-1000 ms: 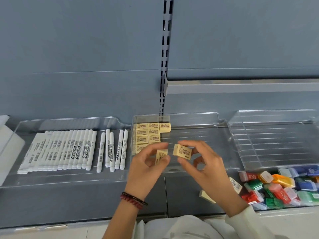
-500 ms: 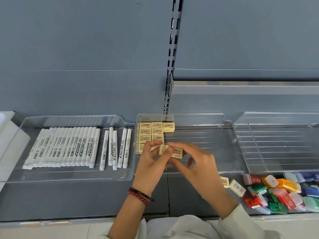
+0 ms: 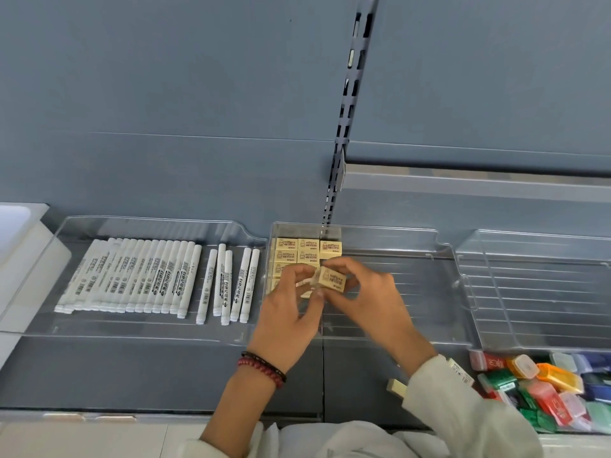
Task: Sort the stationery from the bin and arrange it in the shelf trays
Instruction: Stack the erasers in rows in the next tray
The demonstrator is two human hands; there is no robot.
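Two Miffy erasers [image 3: 332, 278], one pinched in the left hand [image 3: 284, 312] and one in the right hand [image 3: 370, 299], have come down into the clear middle tray [image 3: 396, 338] beside the laid eraser rows [image 3: 299, 249], so placing looks imminent.

This looks like a stationery shop, seen at a display shelf. A blue-grey back panel [image 3: 165, 94] carries a slotted metal upright [image 3: 344, 127] of the kind that holds shop shelving. Three clear plastic trays [image 3: 380, 233] stand side by side on the grey shelf [image 3: 132, 368], holding stock in multiples: a row of identical white markers [image 3: 139, 276] and a grid of identically printed erasers [image 3: 307, 244]. Small coloured plastic cases [image 3: 545, 388] lie heaped at lower right.
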